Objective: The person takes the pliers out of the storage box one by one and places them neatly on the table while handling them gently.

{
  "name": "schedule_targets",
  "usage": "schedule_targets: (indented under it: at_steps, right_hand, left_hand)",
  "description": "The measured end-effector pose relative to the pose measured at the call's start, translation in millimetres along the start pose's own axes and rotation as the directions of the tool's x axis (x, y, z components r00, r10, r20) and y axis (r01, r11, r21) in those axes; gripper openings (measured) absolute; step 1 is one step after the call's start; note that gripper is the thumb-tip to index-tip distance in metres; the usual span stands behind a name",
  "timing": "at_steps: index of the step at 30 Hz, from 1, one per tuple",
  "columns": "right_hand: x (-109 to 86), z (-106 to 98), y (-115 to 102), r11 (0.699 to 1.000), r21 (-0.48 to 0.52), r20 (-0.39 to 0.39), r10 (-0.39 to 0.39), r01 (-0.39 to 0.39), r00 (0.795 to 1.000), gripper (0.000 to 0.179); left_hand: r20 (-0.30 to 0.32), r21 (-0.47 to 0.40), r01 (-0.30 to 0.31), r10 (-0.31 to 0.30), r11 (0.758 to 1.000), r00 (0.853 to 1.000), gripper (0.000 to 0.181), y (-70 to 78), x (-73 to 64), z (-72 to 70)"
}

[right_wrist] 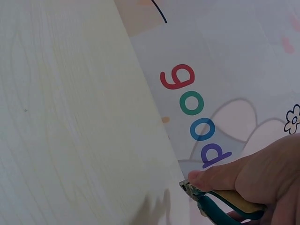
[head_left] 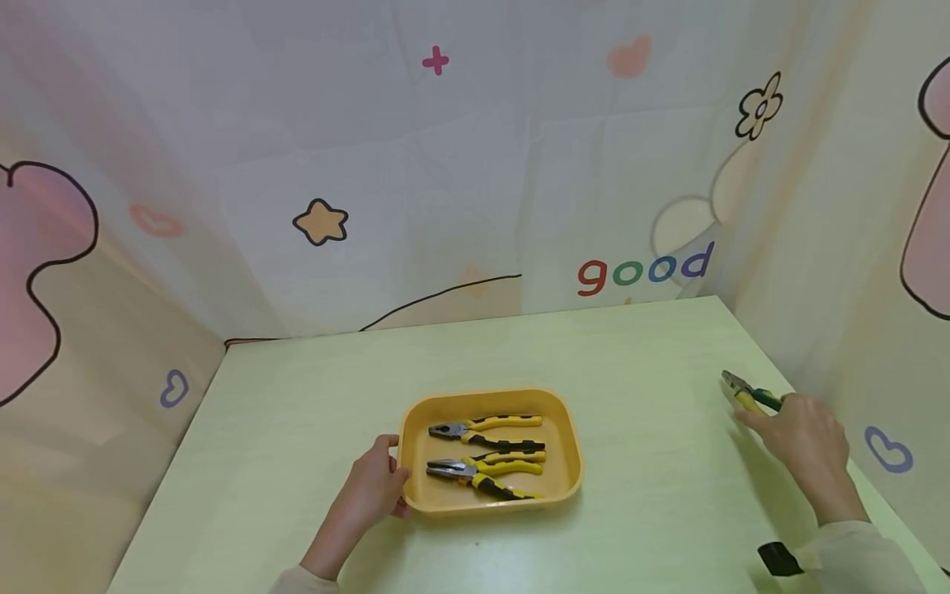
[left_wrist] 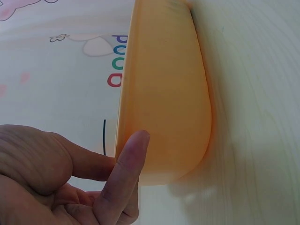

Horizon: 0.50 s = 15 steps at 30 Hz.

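Tray (head_left: 566, 437): smooth; left hand (head_left: 371, 485) pinches it at nine o'clock (only head view shows us inside tools (head_left: 512, 446)).
Pliers (head_left: 745, 399): right hand (head_left: 805, 437) grips them.

We count one table (head_left: 653, 363), one tray (head_left: 566, 450), two hands (head_left: 374, 481) (head_left: 807, 433), one pair of pliers (head_left: 740, 386) right, at least two pairs (head_left: 467, 434) in the tray.

a small curtained-off nook, closer to a booth set up inside a room than to a proper workshop; whether a home or an office lies around it cannot be told. pale printed cloth (head_left: 297, 107) with fold creases hangs behind the worktop (head_left: 297, 396) and along both sides. its childlike print shows a star (head_left: 321, 222), a flower (head_left: 759, 107), hearts (head_left: 629, 56) and a many-coloured "good" (head_left: 662, 280). the worktop is pale and faintly wood-grained; pliers (head_left: 505, 422) in a yellow tray (head_left: 486, 508) lend a workshop touch.
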State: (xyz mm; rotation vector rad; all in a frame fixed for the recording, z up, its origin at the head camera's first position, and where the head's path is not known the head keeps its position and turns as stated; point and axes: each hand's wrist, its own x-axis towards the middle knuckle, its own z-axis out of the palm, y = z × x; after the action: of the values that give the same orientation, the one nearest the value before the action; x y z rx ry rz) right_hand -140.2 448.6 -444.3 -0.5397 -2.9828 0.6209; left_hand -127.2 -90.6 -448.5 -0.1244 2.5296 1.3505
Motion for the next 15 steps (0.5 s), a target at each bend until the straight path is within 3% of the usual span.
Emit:
schedule_targets:
  at_steps: [15]
  right_hand:
    - [4.9, 0.5, -0.5, 0.999, -0.023, 0.079, 0.024, -0.022, 0.997, 0.066]
  left_hand:
    - [0.001, -0.012, -0.013, 0.013, 1.0, 1.0, 0.053, 0.0, -1.2, -0.3]
